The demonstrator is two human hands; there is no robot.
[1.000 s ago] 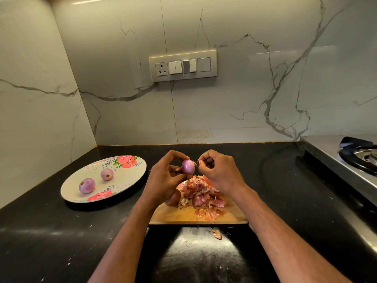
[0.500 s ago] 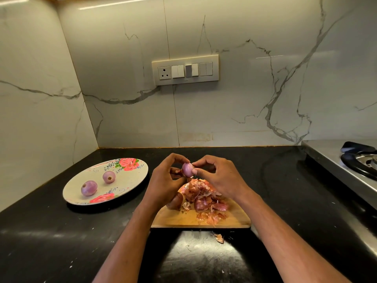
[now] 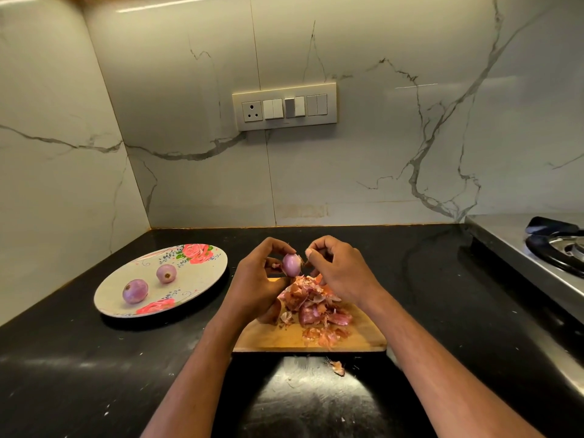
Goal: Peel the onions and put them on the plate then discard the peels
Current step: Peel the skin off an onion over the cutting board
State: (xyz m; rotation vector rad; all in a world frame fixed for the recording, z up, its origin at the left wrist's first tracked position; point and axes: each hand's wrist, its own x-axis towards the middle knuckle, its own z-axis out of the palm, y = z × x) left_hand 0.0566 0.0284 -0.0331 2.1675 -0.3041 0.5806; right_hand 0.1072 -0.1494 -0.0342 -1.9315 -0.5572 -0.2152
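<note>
My left hand (image 3: 256, 279) holds a small purple onion (image 3: 291, 264) between thumb and fingertips, above the far end of a wooden cutting board (image 3: 278, 339). My right hand (image 3: 339, 273) is just right of the onion, its thumb and forefinger pinching a thin bit of peel at the onion's side. A pile of pink-brown peels (image 3: 313, 308) lies on the board under both hands. Left of the board, a floral plate (image 3: 202, 273) carries two peeled onions, one nearer (image 3: 135, 291) and one farther (image 3: 166, 273).
The black countertop (image 3: 94, 368) runs to marble walls at the back and left. A steel gas stove (image 3: 550, 248) stands at the right edge. One loose peel (image 3: 337, 367) lies on the counter in front of the board. A switch panel (image 3: 284, 106) is on the back wall.
My right fingers closed in on the onion half a second ago and have now pulled slightly right with a bit of peel. The left hand has kept hold of the onion.
</note>
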